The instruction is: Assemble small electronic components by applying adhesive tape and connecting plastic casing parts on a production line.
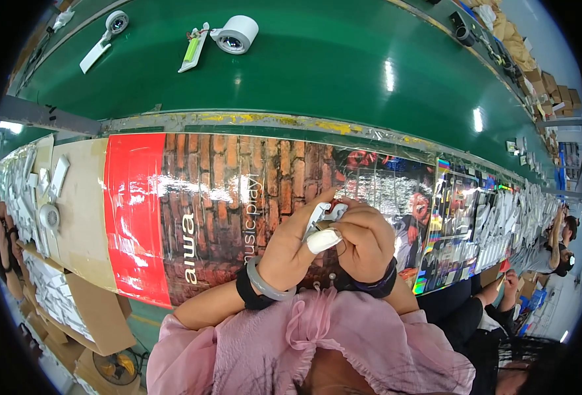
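Both my hands meet close to my chest over a work surface covered with a printed poster (192, 197). My left hand (294, 247) and my right hand (363, 240) together pinch a small white plastic part (327, 212) between the fingertips. A white cot covers one finger (322, 240). My left wrist wears a pale bangle and a black band (264, 286); a dark band is on my right wrist (380, 284).
A green conveyor belt (317, 66) runs behind, carrying a white round camera unit (236, 34), a white-and-green flat part (193, 49) and another white unit (106, 33). White parts are piled at left (41, 191) and right (515, 210). Other people sit at the right (554, 250).
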Demonstrator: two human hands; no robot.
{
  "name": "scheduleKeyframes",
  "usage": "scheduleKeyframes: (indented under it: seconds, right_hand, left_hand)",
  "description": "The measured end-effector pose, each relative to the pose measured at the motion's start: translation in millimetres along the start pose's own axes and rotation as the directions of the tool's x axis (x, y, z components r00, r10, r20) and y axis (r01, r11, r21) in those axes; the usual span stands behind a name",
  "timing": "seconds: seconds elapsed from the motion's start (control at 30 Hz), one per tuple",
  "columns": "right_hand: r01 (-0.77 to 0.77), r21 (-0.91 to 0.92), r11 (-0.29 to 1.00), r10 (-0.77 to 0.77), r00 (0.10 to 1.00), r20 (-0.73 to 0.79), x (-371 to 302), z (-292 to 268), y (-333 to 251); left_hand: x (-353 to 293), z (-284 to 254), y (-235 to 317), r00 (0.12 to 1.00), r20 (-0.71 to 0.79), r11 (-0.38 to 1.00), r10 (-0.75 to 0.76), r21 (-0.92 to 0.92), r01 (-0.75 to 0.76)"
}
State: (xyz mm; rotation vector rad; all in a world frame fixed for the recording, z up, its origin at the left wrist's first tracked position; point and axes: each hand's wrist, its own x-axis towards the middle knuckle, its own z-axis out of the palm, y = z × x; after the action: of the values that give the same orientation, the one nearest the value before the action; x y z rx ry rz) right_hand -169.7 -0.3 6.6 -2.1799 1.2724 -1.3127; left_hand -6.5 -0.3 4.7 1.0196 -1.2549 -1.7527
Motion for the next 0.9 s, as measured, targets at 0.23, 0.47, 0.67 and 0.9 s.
scheduleKeyframes:
  seconds: [0.23,0.47,0.67,0.9]
  right_hand:
    - [-0.023,0.018,1.0,0.023,1.0,0.004,-3.0,2.7,-2.1]
    - [-0.031,0.01,0.999,0.031,0.999,0.012,-1.7,3.6,-6.0]
    - [-0.05,-0.002,0.999,0.05,0.999,0.002,-3.2,5.2,-6.7]
    - [-0.04,-0.019,0.999,0.041,0.999,0.012,-6.0,1.1,-3.2]
  left_hand:
    - [-3.7,1.2,-7.2,0.997,-0.031,0.995,-0.072,-0.066,0.07]
    - [-1.1,-0.7,-0.8,1.0,-0.023,0.997,-0.014,-0.073,0.012]
    - [2.4,-4.3,-5.4,0.993,-0.001,0.993,0.115,0.027,-0.115]
    - [1.8,-3.3,-9.6,0.997,0.023,0.996,0.074,-0.043,-0.073]
